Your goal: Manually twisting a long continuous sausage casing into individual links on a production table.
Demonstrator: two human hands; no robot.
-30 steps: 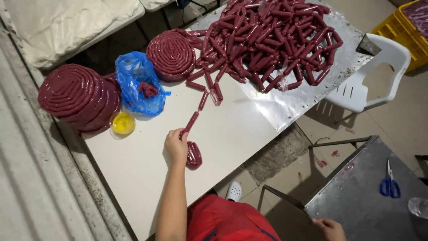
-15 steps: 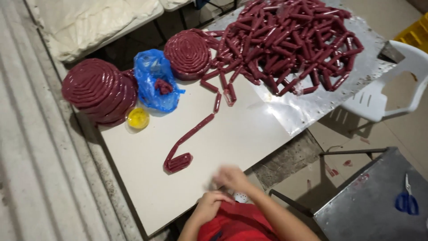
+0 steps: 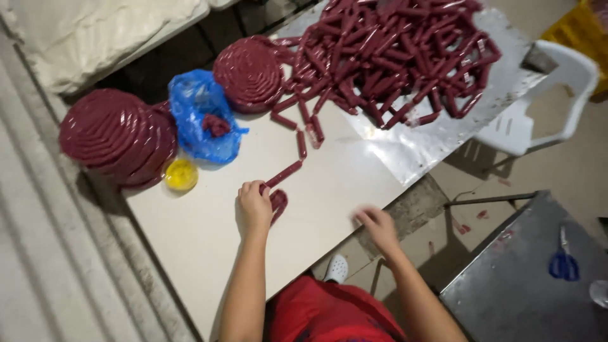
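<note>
Sausage links, dark red and strung end to end, were the thing in hand. The left hand (image 3: pixel 254 208) rested on the white table (image 3: pixel 209 253), fingers curled down and pressed on a small coil of links (image 3: pixel 277 204) that had only a few turns, lying against the hand's right side. From that coil a loose chain of sausage (image 3: pixel 292 161) ran away across the table toward the big pile of links (image 3: pixel 392 57) at the far end, which lay on a sheet of shiny foil (image 3: pixel 418 145).

The right hand (image 3: pixel 375 225) hovered at the table's near right edge, well apart from the small coil. It was blurred, the fingers seeming loosely bent and holding nothing, though I could not tell for sure.

Beyond the small coil, toward the table's far left corner, sat a small yellow cup (image 3: pixel 181 174), and just behind it a blue plastic bag (image 3: pixel 201 114) with a few red pieces inside. Left of the bag, a stack of finished coils (image 3: pixel 117 136) rested at the table's left edge; another finished coil (image 3: pixel 249 73) lay right of the bag, touching the pile.

Off the table to the right stood a white plastic chair (image 3: pixel 544 95), and nearer, a grey metal surface (image 3: pixel 519 285) bearing blue-handled scissors (image 3: pixel 562 261).
</note>
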